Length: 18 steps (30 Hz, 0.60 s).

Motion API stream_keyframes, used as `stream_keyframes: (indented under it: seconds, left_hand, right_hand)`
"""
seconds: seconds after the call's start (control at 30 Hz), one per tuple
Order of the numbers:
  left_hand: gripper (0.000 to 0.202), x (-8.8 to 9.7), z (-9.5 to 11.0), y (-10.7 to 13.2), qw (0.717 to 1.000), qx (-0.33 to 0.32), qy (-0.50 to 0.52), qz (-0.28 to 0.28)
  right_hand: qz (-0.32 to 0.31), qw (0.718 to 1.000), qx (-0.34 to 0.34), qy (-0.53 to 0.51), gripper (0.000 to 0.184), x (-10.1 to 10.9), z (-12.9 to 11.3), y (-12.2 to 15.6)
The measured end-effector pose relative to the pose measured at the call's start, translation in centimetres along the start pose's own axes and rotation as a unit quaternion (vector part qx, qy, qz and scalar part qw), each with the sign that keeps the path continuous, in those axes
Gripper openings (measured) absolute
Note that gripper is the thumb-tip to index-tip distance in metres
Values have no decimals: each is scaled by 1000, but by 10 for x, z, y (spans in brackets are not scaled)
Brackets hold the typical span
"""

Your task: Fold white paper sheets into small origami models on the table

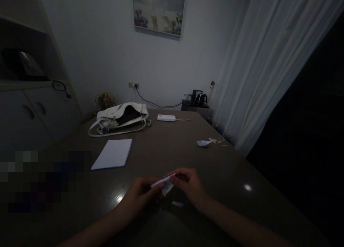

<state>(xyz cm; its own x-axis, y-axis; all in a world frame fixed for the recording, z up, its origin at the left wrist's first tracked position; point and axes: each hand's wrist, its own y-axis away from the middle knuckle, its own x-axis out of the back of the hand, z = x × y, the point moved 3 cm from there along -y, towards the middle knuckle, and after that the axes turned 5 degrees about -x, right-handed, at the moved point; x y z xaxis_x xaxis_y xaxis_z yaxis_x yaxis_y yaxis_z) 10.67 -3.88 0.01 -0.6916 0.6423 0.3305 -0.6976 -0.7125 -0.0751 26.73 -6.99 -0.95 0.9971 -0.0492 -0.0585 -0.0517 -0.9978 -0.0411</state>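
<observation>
Both my hands meet just above the dark table (pixel 228 168), near its front edge. My left hand (pixel 141 193) pinches the lower left end of a small white folded paper (pixel 164 184). My right hand (pixel 189 184) pinches its upper right end, fingers curled round it. The paper is held a little above the tabletop, and a faint white reflection of it shows below. The room is dim, so the folds are hard to make out.
A white paper pad (pixel 113 153) lies to the left. Behind it sits a white handbag (pixel 120 118) and a white power bank (pixel 166 118) with a cable. A small folded paper piece (pixel 203 143) and scraps lie at the right edge. Curtains hang on the right.
</observation>
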Motion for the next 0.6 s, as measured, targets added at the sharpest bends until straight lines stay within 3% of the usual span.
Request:
stream_keyframes:
  seconds: [0.17,0.6]
  left_hand:
    - [46,-3,-6,-2,998,16,55,-13]
    - [51,-5,-10,-3,998,22,28,-59]
  right_hand:
    - [12,1000,-23,-7,21,-2,0,0]
    - [-27,998,-44,28,24,-5,1,2]
